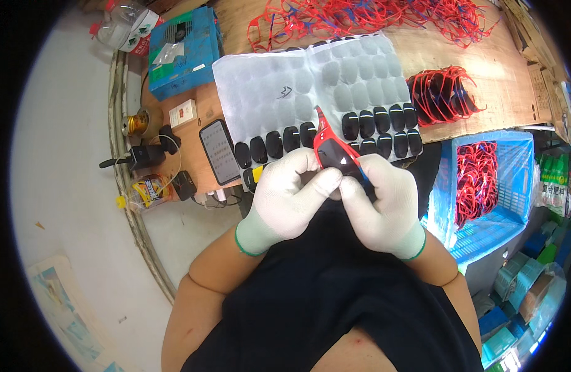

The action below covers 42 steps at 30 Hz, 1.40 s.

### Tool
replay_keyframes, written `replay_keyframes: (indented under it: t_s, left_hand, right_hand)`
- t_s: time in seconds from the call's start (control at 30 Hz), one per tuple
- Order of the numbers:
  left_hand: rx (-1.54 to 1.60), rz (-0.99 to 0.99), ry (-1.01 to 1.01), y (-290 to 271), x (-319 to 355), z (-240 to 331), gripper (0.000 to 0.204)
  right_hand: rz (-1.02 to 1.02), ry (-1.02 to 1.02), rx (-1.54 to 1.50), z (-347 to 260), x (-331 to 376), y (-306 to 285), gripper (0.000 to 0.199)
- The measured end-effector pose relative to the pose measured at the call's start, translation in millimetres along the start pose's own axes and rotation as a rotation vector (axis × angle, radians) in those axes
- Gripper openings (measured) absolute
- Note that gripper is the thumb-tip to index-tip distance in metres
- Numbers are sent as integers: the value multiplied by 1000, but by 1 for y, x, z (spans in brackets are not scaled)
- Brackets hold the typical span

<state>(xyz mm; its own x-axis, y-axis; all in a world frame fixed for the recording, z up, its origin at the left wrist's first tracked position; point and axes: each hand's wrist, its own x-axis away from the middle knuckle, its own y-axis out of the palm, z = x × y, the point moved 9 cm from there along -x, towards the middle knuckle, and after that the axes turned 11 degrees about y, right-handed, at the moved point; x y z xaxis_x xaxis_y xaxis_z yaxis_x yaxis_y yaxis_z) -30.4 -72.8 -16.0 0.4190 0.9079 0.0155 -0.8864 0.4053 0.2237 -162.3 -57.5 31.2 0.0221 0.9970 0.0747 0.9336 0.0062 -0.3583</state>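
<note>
Both my hands wear white gloves with green cuffs. Between them is a red sunglasses frame [327, 133] with a dark lens [341, 160] at its front. My left hand [291, 192] is closed on the frame's left side, thumb pressed near the lens's lower edge. My right hand [384, 201] grips the other side, its thumb meeting the left one. Whether the lens is fully seated I cannot tell. Just beyond my hands lies a tray of dark lenses [383, 119] in rows, mostly covered by a white sheet [267, 87].
A phone [220, 152] lies left of the tray, near a blue box [183, 56]. Red frames [372, 18] pile up at the back; a row of glasses [443, 96] sits right. A blue crate [514, 204] holding more red frames stands right. Bottles [127, 28] are far left.
</note>
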Motion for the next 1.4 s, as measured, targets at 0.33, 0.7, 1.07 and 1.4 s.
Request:
replay_keyframes:
  t_s: [0.33,0.7,1.07,1.4]
  left_hand:
    - [-3,-118,21,7,2,8,16]
    - [18,-50,13,13,-5,-5,19]
    - [-473,-275,336,56,-73,10,16]
    - [-541,-462,214,105,-132,-24,15]
  right_hand:
    - [6,-183,95,-10,10,-4,6]
    - [120,-290,160,-6,7,-24,27]
    - [190,-346,48,41,-18,-103,20]
    - [358,511,634,261,-140,-315,50]
